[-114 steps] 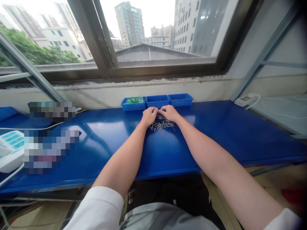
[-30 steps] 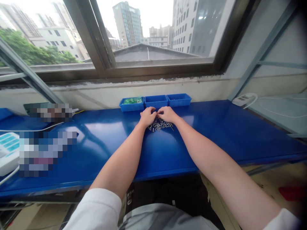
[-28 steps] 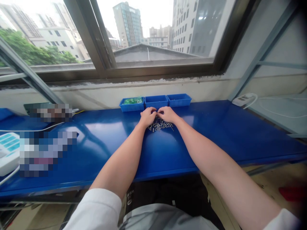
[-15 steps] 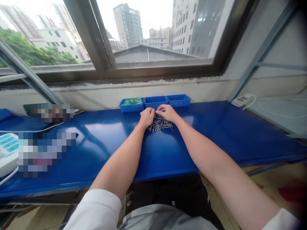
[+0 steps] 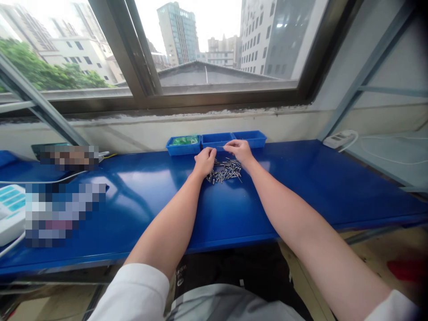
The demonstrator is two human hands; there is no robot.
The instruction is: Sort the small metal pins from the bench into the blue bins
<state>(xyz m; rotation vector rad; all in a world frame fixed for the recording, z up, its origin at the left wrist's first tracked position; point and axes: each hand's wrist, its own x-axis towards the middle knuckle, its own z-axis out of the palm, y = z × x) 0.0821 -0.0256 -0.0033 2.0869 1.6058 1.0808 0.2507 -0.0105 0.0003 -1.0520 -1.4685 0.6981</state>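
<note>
My right hand (image 5: 240,151) is pinching a thin pin (image 5: 219,147) — my left hand (image 5: 205,162) is curling beside the pile (image 5: 228,170), grip unclear.

We logged a short white left sleeve (image 5: 137,287), broadly hemmed, and a white right sleeve (image 5: 392,307), only partly in frame. The shirt front (image 5: 220,303) looked pale grey. We saw near-black lowerwear (image 5: 230,265) with white lettering (image 5: 181,271), too small to read, and a small white tab (image 5: 242,282). Left hand (image 5: 204,161) and right hand (image 5: 241,151) were bare.
</note>
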